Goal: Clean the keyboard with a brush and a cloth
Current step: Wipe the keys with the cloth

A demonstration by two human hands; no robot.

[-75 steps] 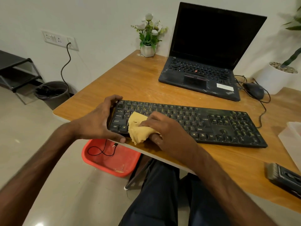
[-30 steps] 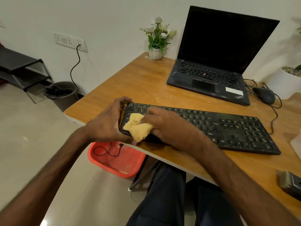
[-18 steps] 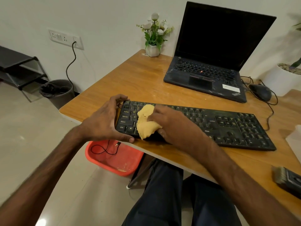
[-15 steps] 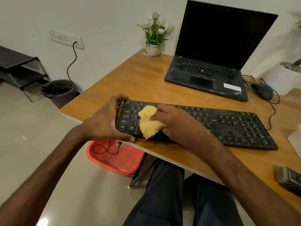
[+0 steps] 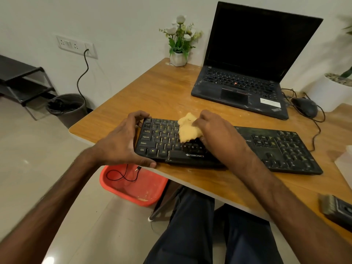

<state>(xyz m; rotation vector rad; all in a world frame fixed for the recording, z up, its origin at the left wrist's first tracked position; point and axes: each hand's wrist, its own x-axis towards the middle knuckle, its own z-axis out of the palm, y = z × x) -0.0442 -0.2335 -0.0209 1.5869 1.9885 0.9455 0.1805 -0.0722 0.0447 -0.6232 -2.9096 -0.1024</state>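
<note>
Up front, the black keyboard [image 5: 266, 147] lies across the near part of the wooden tabletop [image 5: 162, 92], its left end close to the tabletop's left corner. The left hand [image 5: 120, 145] grips that left end: the thumb lies along the near edge and the curled fingers hook over the far edge. The right hand [image 5: 219, 134] rests on the keys to the left of the keyboard's middle, its fingers curled round a crumpled yellow cloth [image 5: 188, 128], which it presses onto the upper key rows. The letter keys left of the cloth are in plain sight.

At the near right edge of the tabletop lies the brush [image 5: 337, 210], well apart from the keyboard, with neither hand on it. Behind the keyboard stands an open laptop [image 5: 247, 82] with a dark screen, a mouse [image 5: 304, 109] just to its right and a small pot of white flowers [image 5: 178, 59] to its left. A red basin [image 5: 133, 187] sits on the floor under the tabletop's left corner.
</note>
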